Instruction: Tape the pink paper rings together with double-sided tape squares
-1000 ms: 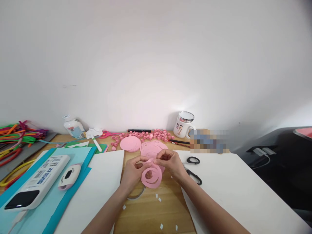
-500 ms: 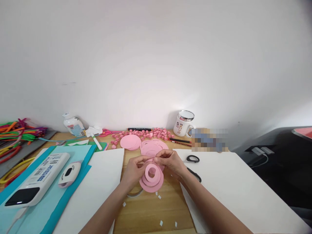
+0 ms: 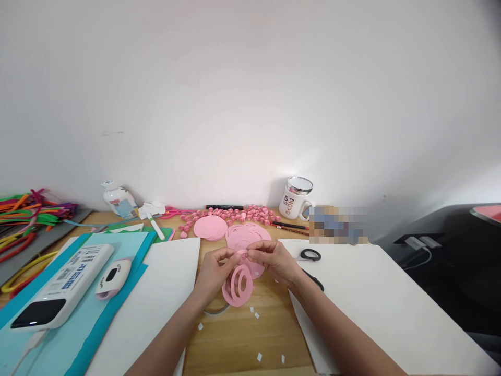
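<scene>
A pink paper spiral [image 3: 243, 298] dangles in loops below my fingers. My left hand [image 3: 216, 271] is closed in a pinch on its upper end, and my right hand [image 3: 273, 259] pinches the same end from the other side. Between the fingertips the strip looks curled into a small roll, partly hidden by the fingers. Just beyond my hands lies a loose pile of cut pink paper pieces [image 3: 246, 234]. To its left is a stack of pink paper circles [image 3: 210, 228]. Many small rolled pink paper roses [image 3: 254, 213] are scattered along the back.
Black-handled scissors [image 3: 310, 255] lie on white paper [image 3: 364, 297] at the right. A white mug [image 3: 294, 201] stands by the wall. On the left are a white device with a screen [image 3: 66, 287], a white bottle [image 3: 119, 201] and colourful pipe cleaners [image 3: 43, 211]. Small white scraps [image 3: 259, 357] dot the table.
The hanging spiral has swung slightly left and turned, its loops now narrower and tilted. Both hands stay almost in place, still pinching the strip's end.
</scene>
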`<state>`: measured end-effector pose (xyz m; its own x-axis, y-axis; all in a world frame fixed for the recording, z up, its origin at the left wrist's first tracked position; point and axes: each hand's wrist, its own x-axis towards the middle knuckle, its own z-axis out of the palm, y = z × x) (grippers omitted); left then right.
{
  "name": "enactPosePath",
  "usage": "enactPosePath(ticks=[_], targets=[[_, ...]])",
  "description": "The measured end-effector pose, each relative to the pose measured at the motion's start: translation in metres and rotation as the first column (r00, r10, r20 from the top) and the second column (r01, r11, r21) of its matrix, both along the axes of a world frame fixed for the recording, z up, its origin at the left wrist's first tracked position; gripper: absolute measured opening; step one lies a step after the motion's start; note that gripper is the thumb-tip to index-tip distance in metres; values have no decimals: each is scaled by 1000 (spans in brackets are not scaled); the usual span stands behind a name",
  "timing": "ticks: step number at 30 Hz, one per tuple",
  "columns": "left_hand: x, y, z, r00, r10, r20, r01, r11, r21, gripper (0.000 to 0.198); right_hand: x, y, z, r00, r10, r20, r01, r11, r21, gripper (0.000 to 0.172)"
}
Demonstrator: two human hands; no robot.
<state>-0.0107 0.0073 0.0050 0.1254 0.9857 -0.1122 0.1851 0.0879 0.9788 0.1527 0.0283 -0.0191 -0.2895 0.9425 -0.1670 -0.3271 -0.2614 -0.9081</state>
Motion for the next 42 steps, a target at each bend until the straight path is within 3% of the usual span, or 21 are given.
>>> enactPosePath(ticks=[12, 27, 35, 42], targets=[[-1, 1, -4, 999, 5, 31, -4, 1000, -20, 29, 1, 0, -2, 999, 32, 11, -33, 999, 31, 28], [2, 1, -4, 999, 17, 43, -16, 1000, -12, 25, 1, 1, -4, 995, -73, 74, 69, 996, 57, 26], [0, 1, -4, 998, 20, 65, -18, 999, -26, 26, 1, 1, -4, 997, -39, 62, 35, 997, 63, 20], [0, 2, -3, 996, 15, 90, -11, 999, -36, 28, 1, -1, 2, 999, 12, 47, -13, 1000, 15, 27]])
